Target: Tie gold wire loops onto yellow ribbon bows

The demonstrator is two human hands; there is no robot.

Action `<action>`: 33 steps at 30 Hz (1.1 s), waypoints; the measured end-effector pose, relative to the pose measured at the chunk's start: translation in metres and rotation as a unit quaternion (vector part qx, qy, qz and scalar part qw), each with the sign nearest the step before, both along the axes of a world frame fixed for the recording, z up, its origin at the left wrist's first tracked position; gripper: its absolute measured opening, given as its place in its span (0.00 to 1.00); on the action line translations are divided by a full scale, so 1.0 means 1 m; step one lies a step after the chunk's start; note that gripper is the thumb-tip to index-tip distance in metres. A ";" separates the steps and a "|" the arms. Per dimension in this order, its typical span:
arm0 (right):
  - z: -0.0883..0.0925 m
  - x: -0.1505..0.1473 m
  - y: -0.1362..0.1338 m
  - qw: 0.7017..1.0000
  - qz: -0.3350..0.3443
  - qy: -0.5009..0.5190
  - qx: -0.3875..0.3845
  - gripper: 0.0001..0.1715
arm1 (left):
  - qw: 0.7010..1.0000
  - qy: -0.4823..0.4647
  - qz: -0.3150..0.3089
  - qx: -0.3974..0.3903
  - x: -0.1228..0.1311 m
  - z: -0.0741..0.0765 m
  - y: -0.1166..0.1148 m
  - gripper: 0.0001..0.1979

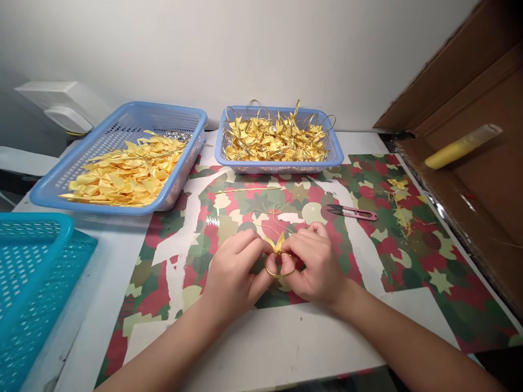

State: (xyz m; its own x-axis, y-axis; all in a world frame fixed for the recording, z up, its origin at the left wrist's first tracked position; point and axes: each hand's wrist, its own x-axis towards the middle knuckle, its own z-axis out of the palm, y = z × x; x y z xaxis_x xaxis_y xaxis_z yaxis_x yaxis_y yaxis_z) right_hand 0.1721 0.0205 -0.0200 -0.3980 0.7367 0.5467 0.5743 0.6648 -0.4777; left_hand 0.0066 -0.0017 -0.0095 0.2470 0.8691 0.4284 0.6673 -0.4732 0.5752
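Between my fingertips is a yellow ribbon flower [277, 243] with a gold wire ring [281, 275] below it. My left hand [239, 267] pinches it from the left side. My right hand [312, 264] pinches from the right, thumb and forefinger closed on the same piece. The two thumbs show inside the ring. Just beyond my hands, a loose thin gold cord [273, 212] lies looped on the camouflage-patterned mat [245, 218]. The exact point where the fingers grip is partly hidden.
Pink thread snips [353, 212] lie right of my hands. One blue basket [280, 169] holds finished-looking gold rings with flowers; another blue basket [180, 179] holds yellow ribbon pieces. A teal basket [61, 239] stands left. Yellow scraps [402, 218] and a cardboard wall [469, 207] are right.
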 end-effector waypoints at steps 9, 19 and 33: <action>-0.001 -0.003 -0.002 0.999 -0.001 0.042 -0.011 0.15 | 1.000 0.010 -0.001 -0.002 -0.001 -0.002 0.000 0.08; 0.001 -0.003 -0.001 0.999 0.027 0.047 -0.005 0.13 | 0.997 -0.037 -0.012 -0.060 0.000 0.004 0.000 0.08; 0.004 0.001 0.000 0.998 0.019 0.034 0.039 0.10 | 0.947 -0.217 -0.021 -0.237 0.000 0.010 -0.003 0.06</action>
State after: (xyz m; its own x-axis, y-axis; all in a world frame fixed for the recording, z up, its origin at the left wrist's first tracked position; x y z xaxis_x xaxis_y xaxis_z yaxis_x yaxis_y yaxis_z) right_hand 0.1735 0.0205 -0.0157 -0.3846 0.6761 0.6285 0.5161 0.7220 -0.4608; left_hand 0.0069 -0.0051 0.0008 0.1760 0.9824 0.0625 0.3065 -0.1151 0.9449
